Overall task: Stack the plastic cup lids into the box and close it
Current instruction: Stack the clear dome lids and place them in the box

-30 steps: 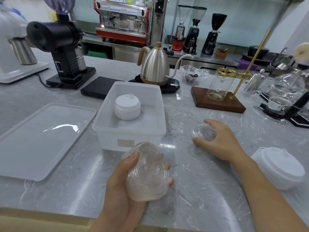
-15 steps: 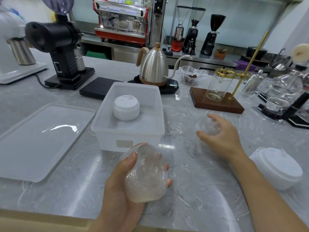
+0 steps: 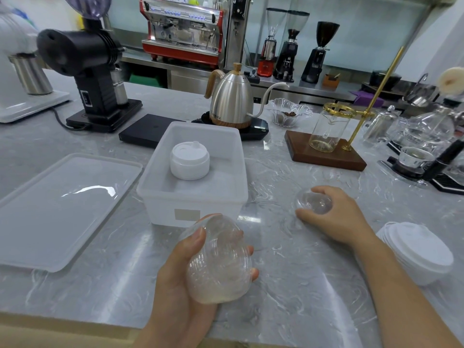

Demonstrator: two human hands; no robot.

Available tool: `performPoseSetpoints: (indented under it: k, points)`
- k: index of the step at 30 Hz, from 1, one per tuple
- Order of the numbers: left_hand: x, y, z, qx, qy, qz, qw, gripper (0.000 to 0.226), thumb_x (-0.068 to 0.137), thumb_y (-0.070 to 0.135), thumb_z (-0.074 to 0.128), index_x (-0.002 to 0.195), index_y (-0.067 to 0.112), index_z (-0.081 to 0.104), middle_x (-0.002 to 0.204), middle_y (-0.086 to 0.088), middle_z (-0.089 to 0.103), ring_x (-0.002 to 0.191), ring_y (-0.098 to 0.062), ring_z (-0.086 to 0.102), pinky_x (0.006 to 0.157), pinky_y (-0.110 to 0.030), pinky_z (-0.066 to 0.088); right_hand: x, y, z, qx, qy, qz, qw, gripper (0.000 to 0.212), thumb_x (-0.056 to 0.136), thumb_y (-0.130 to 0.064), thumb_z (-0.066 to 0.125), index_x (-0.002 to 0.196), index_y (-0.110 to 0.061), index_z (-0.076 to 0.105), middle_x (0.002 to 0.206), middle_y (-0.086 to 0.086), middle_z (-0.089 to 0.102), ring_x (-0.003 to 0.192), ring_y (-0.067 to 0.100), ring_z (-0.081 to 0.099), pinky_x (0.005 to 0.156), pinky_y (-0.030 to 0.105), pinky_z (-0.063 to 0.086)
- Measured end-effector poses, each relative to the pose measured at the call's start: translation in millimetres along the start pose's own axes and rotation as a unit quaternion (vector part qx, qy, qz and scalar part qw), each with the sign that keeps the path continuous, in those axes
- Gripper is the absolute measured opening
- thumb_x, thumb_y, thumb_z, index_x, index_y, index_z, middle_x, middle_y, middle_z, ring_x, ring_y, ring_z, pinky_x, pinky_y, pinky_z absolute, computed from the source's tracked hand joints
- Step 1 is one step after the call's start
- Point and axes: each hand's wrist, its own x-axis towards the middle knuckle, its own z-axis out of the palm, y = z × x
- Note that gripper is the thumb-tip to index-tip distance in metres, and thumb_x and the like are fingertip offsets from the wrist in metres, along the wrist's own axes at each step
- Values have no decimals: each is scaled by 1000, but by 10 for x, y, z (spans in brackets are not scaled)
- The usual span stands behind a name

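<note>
- The left hand (image 3: 180, 280) is curling its fingers (image 3: 251, 249) around a stack of clear dome lids (image 3: 218, 259), thumb pressing one side and fingertips showing past the other, holding it tilted above the surface (image 3: 301, 285) just in front of the box (image 3: 193, 169).
- The right hand (image 3: 336, 217) is cupping one clear dome lid (image 3: 313, 200) between thumb and curved fingers, low over the surface to the right of the box; whether the lid is touching the surface cannot be told.
- Inside the open box, a short stack of white lids (image 3: 189, 159) is standing upright toward the back left, leaving bare floor in front and to the right.
- The box cover (image 3: 60, 204) is lying flat on the surface to the left, so closing is not yet begun.
- More white lids (image 3: 416, 249) are waiting in a leaning pile at the right edge, beside the right forearm.
- Risk, as a judgement: the thin clear plastic looks slick and springy, so squeezing the stack too hard could be buckling it or popping lids apart.
- Nesting the single lid off-centre could be jamming it crooked.
- The right forearm could be nudging the leaning white pile over.
- A tall clear stack might be stopping the cover from seating.
</note>
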Motion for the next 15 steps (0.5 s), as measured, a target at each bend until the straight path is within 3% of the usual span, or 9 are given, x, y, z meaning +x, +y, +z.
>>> performPoseSetpoints:
  k: [10, 15]
  points:
    - [15, -19, -20, -1, -12, 11, 1000, 86, 39, 40, 94, 116, 10, 68, 113, -28, 63, 94, -46, 64, 75, -58, 57, 17, -34, 52, -37, 28, -32, 998, 73, 66, -34, 81, 133, -24, 55, 136, 1, 54, 125, 20, 51, 101, 33, 39]
    - [46, -23, 11, 7, -11, 9, 1000, 79, 45, 40, 92, 113, 10, 68, 113, -27, 61, 96, -44, 61, 75, -57, 56, -45, -120, -85, 152, 109, -18, 982, 60, 75, -29, 79, 130, -26, 57, 127, -6, 56, 112, 19, 57, 87, 34, 49]
